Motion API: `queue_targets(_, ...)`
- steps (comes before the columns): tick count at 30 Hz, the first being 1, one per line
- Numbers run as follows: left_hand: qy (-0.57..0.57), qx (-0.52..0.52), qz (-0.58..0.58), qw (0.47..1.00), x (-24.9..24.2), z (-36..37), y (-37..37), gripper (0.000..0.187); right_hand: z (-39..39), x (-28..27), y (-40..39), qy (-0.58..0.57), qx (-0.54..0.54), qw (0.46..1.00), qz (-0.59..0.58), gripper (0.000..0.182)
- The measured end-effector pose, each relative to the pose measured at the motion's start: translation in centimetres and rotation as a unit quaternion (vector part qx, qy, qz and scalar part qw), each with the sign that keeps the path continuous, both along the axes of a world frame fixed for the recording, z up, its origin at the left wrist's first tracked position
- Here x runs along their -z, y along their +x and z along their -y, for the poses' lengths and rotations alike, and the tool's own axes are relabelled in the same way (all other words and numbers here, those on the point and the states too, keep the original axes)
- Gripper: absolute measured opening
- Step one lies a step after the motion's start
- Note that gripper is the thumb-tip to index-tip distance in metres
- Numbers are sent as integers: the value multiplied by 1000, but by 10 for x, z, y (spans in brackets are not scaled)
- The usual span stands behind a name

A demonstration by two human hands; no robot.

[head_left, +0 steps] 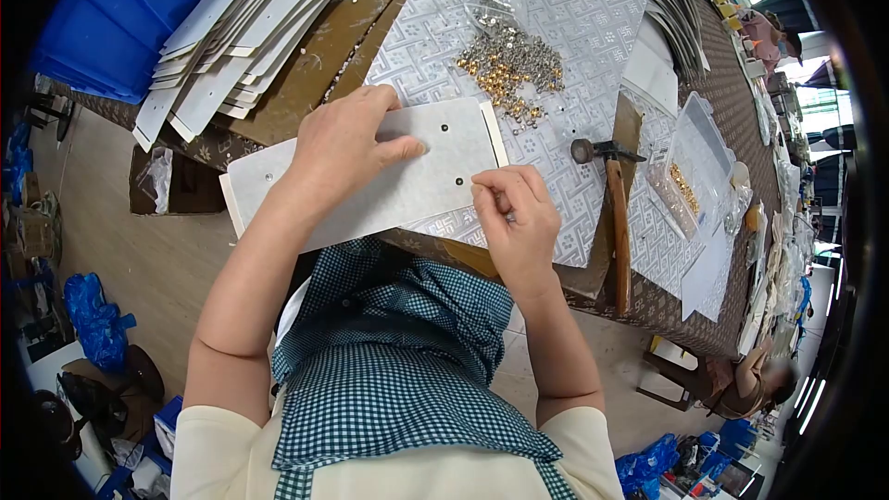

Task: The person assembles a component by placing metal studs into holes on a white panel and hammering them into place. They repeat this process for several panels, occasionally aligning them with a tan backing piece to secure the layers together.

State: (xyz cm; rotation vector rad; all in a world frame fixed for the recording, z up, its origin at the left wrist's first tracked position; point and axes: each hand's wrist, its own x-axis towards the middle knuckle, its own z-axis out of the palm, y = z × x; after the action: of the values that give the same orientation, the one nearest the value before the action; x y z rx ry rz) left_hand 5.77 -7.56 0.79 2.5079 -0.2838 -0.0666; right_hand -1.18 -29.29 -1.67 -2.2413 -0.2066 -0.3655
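The left hand [338,153] is spreading over a flat white board [370,204], steadying it; the right hand [523,222] is pinching at three o'clock, what I cannot tell.

From my remote view, the panel [417,167] is pale, flat and long, with a rounded upper-left corner. It lies slightly aslant at the near edge of the table, its right end over the patterned sheet. I see cream edges of a layer beneath [494,134] showing at both ends. Two dark round fittings [459,181] sit near the right end; a small light round mark [269,177] shows near the left.
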Motion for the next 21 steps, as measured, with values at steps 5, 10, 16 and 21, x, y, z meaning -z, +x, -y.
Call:
queue_targets(5,7,-7,-19,1000,0,2,1,48,36,-14,-4,-47,49,995,76,21)
queue_targets(10,4,-2,-12,1000,-1,1,0,47,130,-28,-21,-309,225,924,21,36)
queue_targets(16,0,2,-9,1000,-1,1,0,47,165,-21,-36,-195,237,939,-157,30)
queue_targets(21,-2,0,-14,1000,0,0,0,50,133,-29,-54,86,168,981,33,24)
